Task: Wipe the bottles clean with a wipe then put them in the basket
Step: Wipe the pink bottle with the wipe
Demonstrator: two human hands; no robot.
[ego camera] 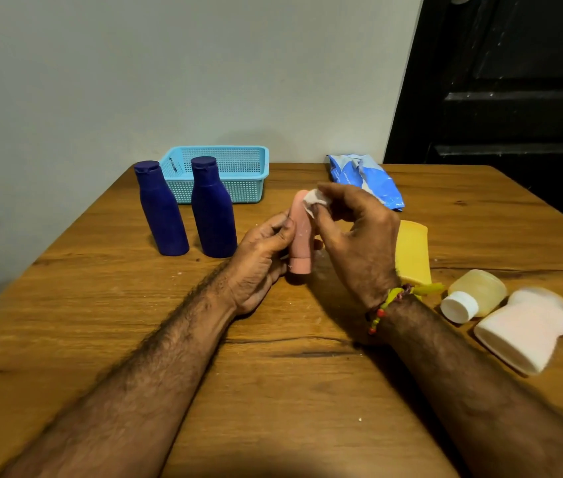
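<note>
Both bare forearms reach forward over the wooden table and converge near its middle. The left hand [260,260] lies thumb-up, fingers and thumb curled round the lower half of a slim pink plastic tube [301,236] standing cap-down. The right hand [356,236], wrist arched and wearing a beaded thread bracelet [388,305], pinches a crumpled white wipe [315,202] against the tube's upper end

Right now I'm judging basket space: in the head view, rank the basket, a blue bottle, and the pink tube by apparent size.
1. Basket, though farthest away.
2. Blue bottle.
3. Pink tube, partly hidden by both hands, so its rank is less sure.
</note>
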